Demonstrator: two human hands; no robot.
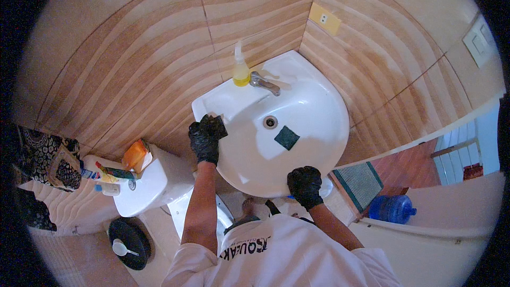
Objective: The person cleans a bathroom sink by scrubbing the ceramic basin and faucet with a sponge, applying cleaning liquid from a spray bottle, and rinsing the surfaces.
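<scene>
A white ceramic washbasin [247, 175] stands in the corner before me. My left hand [204, 140], in a black glove, presses a dark pad [218, 126] to the basin's left rim; whether it is a sponge or a folded cloth does not show. Inside the bowl lies a flat green scouring pad [287, 138], just right of the drain [270, 122]. My right hand [305, 186], gloved too, rests at the front right rim with bent fingers, its fingertips hidden. At the back, a spray bottle with yellow liquid [241, 73] stands beside the chrome faucet [264, 83].
To the left is a toilet tank [139, 195] bearing an orange packet [135, 154] and several bottles. A black tub [128, 243] with a white dipper [120, 248] is on the floor. On the right are a doormat [358, 185], a blue water jug [390, 209] and a wall outlet [324, 18].
</scene>
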